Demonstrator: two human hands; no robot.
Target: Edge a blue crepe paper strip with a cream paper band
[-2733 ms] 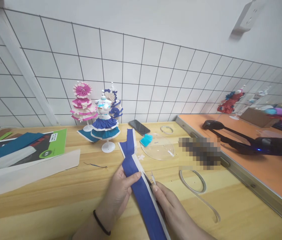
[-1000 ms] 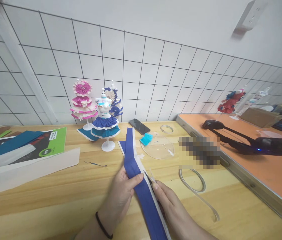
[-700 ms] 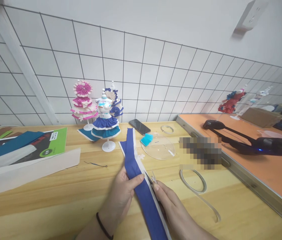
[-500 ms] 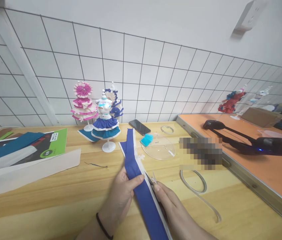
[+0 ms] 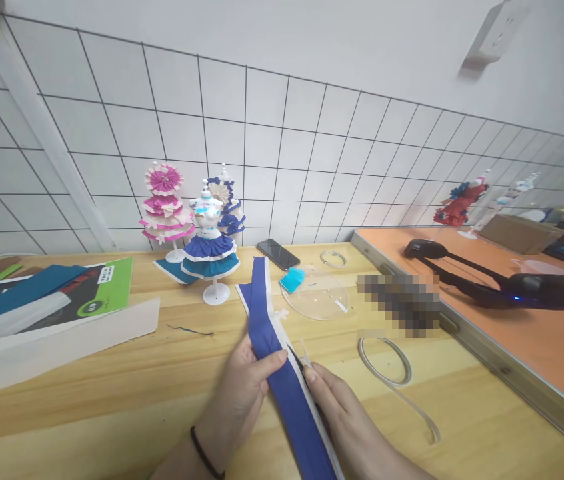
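Observation:
A long blue strip with a white edge (image 5: 289, 393) runs from the middle of the wooden table down to the bottom of the view. My left hand (image 5: 247, 380) pinches it, thumb on top. At its right edge, my right hand (image 5: 335, 403) is closed round dark scissors (image 5: 296, 355), whose blades lie along the white edge; the handles are hidden by the fingers. A thin pale offcut (image 5: 305, 353) curls up beside the blades. Behind the strip stands a small dress form with a blue and teal ruffled skirt (image 5: 211, 255).
A phone (image 5: 277, 254), a clear round plate (image 5: 329, 297) with cyan pieces (image 5: 293, 281), and a coiled strip (image 5: 407, 373) lie around. Paper and fabric strips (image 5: 62, 347) are at left. A black headset-like device (image 5: 492, 280) rests on the orange surface at right.
The whole view has shifted very slightly. Both hands keep nearly the same place on the strip, and the scissor blades look a little more visible.

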